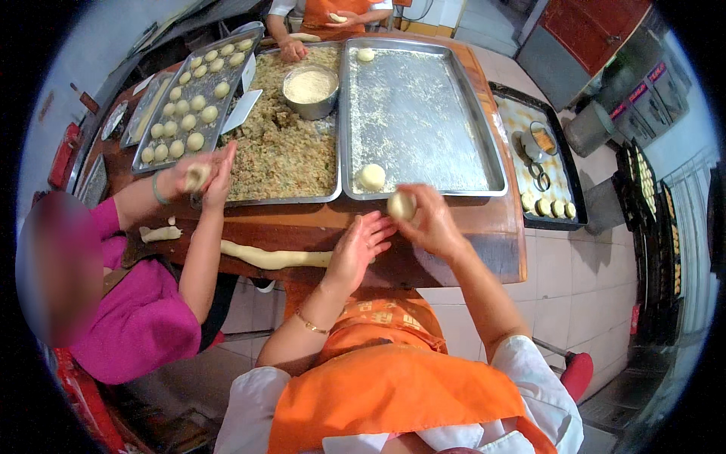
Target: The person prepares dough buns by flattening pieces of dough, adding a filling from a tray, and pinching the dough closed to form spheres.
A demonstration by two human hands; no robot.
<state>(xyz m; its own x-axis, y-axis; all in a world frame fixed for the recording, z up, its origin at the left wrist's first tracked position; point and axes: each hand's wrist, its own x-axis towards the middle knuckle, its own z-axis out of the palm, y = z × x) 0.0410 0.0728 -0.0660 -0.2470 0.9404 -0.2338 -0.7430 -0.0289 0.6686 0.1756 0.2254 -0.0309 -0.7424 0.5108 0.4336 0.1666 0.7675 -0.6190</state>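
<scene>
The dough ball [398, 207] is pale cream, plump and roughly round, its surface smooth where it shows. It sits just right of the frame's middle, held above the bench [490, 227], near the lower edge of the tray [423, 125]. The right fingers [428, 203] grip it, partly covering its right side; the left fingers [376, 225] are beside its lower left, contact unclear.

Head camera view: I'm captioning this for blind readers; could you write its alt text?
A person's right hand holds a dough ball beside their open left hand, over a wooden table. Ahead lie a metal tray with two more dough balls and, to its left, a chopped mixture. Co-workers at left and opposite also handle dough.
</scene>
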